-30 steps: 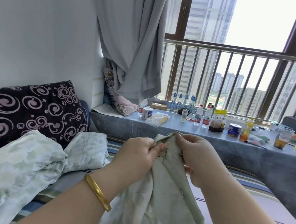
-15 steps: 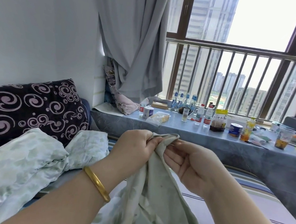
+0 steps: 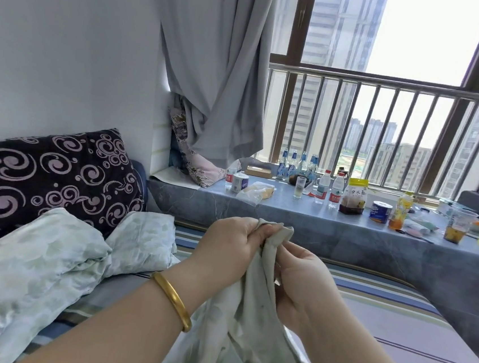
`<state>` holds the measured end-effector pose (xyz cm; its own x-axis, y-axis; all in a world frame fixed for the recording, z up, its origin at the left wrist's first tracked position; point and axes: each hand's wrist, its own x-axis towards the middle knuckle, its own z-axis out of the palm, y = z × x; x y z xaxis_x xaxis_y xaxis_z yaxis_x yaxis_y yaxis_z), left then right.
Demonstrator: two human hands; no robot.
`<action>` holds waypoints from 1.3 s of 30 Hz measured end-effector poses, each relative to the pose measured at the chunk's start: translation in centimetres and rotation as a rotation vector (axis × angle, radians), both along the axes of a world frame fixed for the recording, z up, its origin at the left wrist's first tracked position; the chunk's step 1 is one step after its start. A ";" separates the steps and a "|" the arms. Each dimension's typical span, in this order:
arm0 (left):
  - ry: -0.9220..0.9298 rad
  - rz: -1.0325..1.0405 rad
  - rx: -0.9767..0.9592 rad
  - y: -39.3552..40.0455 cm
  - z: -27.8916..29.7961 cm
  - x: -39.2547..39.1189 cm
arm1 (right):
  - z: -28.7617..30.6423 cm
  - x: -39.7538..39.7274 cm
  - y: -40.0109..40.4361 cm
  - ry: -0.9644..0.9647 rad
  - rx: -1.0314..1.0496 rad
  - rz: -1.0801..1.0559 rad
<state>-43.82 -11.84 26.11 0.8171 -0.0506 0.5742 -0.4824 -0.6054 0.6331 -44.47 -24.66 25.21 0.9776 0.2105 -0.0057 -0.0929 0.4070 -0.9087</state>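
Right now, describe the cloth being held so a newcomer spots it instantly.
Start at the striped bed. Over its near middle hangs a pale green cloth, top bunched in the left hand, right hand pinching its edge. Unlike the matching bedding heaped on the left, it is held up.

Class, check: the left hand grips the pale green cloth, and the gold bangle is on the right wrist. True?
No: the head view shows the gold bangle on the left wrist. The left hand does grip the pale green cloth.
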 end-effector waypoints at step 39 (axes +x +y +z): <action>0.502 -0.112 -0.939 1.2 0.3 2.3 | -0.1 -1.1 -1.1 -0.173 -0.636 0.037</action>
